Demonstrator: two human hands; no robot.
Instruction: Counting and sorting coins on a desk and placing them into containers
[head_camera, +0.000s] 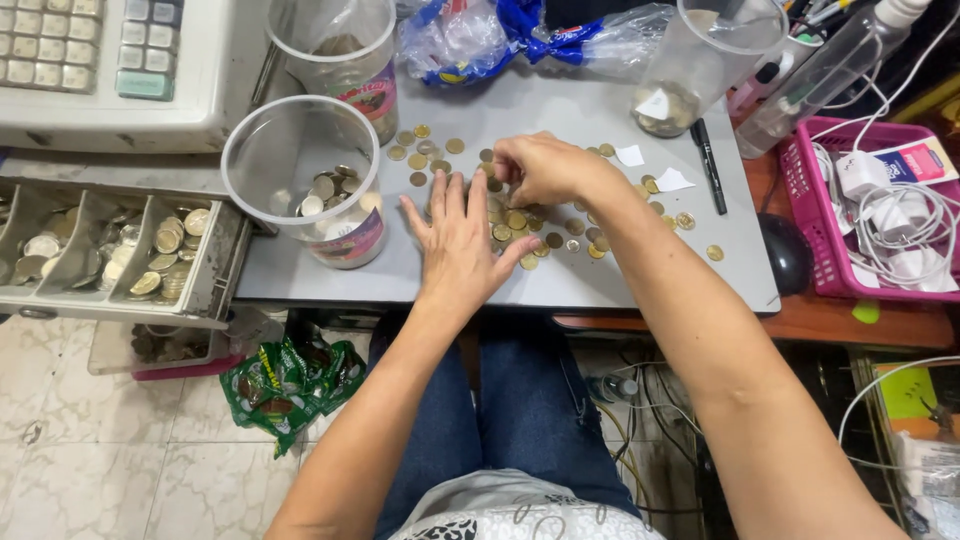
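I see a grey tabletop (610, 285) carrying a loose spread of gold coins (515, 220), some silver ones among them. On it stand a clear plastic jar (300, 180) part-filled with coins, a second jar (340, 50) behind it and a third (700, 60) at the far right. A black marker (709, 165) and white paper scraps (672, 180) lie beside the coins; crumpled plastic bags (470, 40) sit at the far edge.

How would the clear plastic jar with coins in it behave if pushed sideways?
The clear jar stands upright and open, with coins covering only its bottom, so it is probably bottom-heavy and would slide on the smooth grey tabletop rather than tip. The loose coins would likely shift and rattle.
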